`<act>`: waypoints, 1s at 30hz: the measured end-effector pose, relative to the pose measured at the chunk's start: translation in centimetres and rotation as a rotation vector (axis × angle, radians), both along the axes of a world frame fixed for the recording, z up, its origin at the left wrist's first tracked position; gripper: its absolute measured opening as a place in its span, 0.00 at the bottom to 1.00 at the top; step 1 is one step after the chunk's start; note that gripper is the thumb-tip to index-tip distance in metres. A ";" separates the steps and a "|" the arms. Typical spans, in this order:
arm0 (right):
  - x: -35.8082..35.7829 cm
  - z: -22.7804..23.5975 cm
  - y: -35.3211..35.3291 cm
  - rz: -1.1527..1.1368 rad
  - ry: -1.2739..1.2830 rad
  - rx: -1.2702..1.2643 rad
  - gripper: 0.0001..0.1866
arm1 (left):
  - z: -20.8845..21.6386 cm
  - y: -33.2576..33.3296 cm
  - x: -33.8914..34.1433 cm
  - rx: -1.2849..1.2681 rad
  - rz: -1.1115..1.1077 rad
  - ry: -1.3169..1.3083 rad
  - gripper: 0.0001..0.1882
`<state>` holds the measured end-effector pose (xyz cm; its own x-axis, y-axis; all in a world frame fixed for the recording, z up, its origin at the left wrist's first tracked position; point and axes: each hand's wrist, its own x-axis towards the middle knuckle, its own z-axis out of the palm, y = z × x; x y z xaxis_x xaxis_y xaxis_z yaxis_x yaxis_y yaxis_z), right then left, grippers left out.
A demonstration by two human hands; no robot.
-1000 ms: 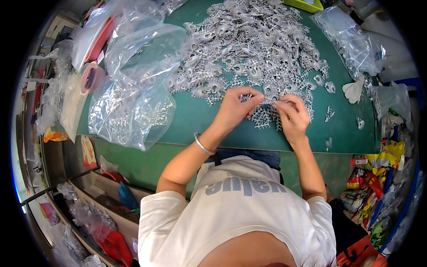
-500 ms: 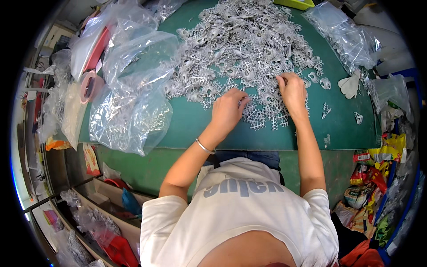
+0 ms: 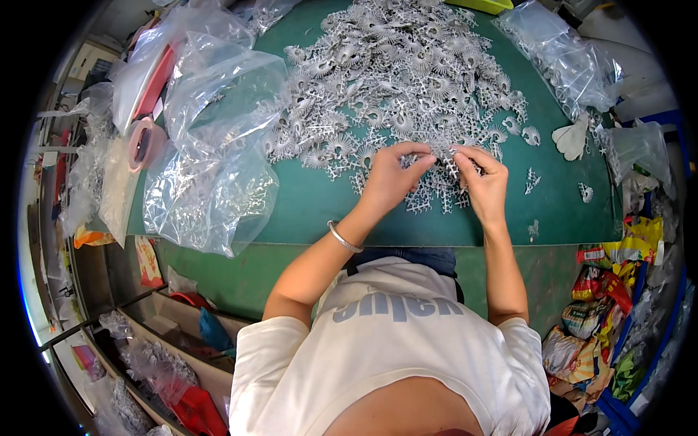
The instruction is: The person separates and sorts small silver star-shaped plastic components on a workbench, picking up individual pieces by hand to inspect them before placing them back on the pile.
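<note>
A large heap of small silvery-grey fan-shaped and branched pieces [image 3: 414, 65] spreads over the green tabletop [image 3: 320, 218]. At its near edge, my left hand [image 3: 396, 174] is closed in a pinch, thumb and fingers meeting on a small grey piece [image 3: 445, 154]. My right hand [image 3: 483, 178] pinches from the other side, fingertips close to the left ones. The fingers partly cover what lies between them, and its exact shape blurs into the heap behind. A metal bangle [image 3: 343, 238] circles my left wrist.
Clear plastic bags [image 3: 218, 174] with grey pieces lie on the left, beside a roll of pink tape [image 3: 147, 145]. At right are another filled bag [image 3: 560, 58], a pale flat piece [image 3: 571, 138] and a loose fan piece [image 3: 585, 192]. Colourful packets [image 3: 589, 320] sit below the table's right end.
My hands have come together: the left moved right, and the right moved slightly lower. Both now pinch at one spot over the heap's near edge.
</note>
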<state>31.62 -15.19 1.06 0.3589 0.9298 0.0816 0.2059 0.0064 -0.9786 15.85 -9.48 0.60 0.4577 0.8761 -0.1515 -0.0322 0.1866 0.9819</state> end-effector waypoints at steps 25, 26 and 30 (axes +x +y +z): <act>-0.7 -0.2 0.0 -0.137 -0.550 0.568 0.07 | 0.2 -1.4 -1.0 -0.461 0.088 -0.473 0.13; -0.8 -0.3 -0.2 -0.129 -0.244 0.388 0.07 | 0.0 -1.4 -1.1 -0.495 0.055 -0.505 0.14; -1.3 -1.0 -0.9 -0.061 0.578 -0.006 0.08 | -0.1 -1.4 -0.8 -0.634 -0.027 -0.539 0.15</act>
<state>30.36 -16.11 0.08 0.3961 0.9061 -0.1487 -0.3617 0.0051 -0.9323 15.01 -10.90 0.52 0.6284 0.6862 -0.3663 -0.4555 0.7063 0.5419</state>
